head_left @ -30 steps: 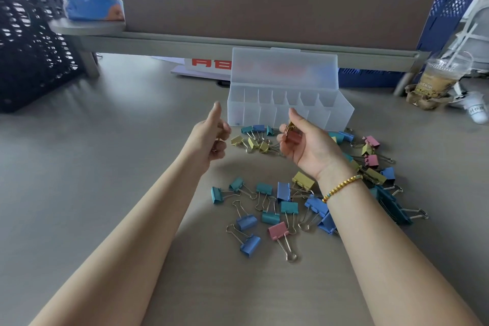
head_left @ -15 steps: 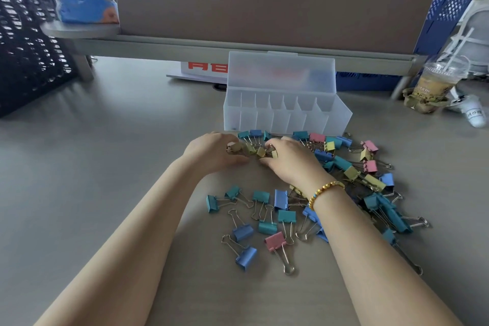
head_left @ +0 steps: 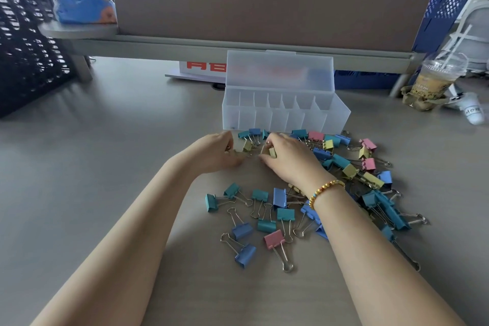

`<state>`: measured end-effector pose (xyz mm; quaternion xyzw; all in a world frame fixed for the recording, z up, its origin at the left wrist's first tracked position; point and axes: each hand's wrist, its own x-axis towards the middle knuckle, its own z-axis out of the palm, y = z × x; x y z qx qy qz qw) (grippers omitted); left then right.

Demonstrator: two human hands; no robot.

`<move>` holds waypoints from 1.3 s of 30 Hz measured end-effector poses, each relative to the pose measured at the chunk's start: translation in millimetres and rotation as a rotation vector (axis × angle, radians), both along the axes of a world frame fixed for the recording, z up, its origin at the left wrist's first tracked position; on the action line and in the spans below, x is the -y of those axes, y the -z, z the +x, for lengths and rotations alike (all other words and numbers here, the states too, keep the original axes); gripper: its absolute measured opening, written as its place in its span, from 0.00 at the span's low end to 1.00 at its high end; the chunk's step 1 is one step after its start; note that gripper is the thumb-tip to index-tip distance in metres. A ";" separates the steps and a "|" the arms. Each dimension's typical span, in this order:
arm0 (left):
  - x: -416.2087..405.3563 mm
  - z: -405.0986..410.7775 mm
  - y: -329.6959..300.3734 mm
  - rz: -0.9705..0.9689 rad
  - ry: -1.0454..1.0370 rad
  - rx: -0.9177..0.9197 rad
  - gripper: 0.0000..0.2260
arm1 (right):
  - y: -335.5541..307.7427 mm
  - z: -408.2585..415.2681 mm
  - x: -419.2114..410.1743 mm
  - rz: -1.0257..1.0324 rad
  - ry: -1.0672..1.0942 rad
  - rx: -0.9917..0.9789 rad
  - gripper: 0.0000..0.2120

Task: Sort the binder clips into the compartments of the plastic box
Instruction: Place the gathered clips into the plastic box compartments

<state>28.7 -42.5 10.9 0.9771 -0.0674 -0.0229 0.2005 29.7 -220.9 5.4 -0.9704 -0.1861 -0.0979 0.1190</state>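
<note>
Both hands work among the small yellow clips just in front of the plastic box [head_left: 285,116]: the right hand [head_left: 288,157] pinches a yellow clip [head_left: 272,152], while the left hand [head_left: 217,152] curls over others, its grip hidden. This looks like the gathering step; every compartment appears empty. Next, the picked clips need lifting over the front wall into one compartment. Behind the box, red letters read "AB"; a small cup [head_left: 473,111] shows "HOM".

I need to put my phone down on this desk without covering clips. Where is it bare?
Bare desk lies left of the left hand, between the black crate and the plastic box. Crowded: binder clips before and right of the box.
</note>
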 end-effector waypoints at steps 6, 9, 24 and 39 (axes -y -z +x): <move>-2.7 -4.0 -4.6 -0.595 -0.100 -0.163 0.08 | -13.4 -0.3 5.2 0.603 0.080 -0.230 0.16; -10.6 -5.8 -4.8 -0.990 -0.141 -0.299 0.07 | -17.4 -2.4 6.7 1.077 0.080 -0.463 0.11; -7.2 19.7 -13.2 -1.578 -0.367 -0.196 0.16 | -36.6 10.9 7.1 1.715 0.190 -0.686 0.12; -8.7 134.7 -59.9 -1.500 -0.417 0.044 0.21 | -60.6 161.8 -73.7 1.213 0.299 -0.708 0.14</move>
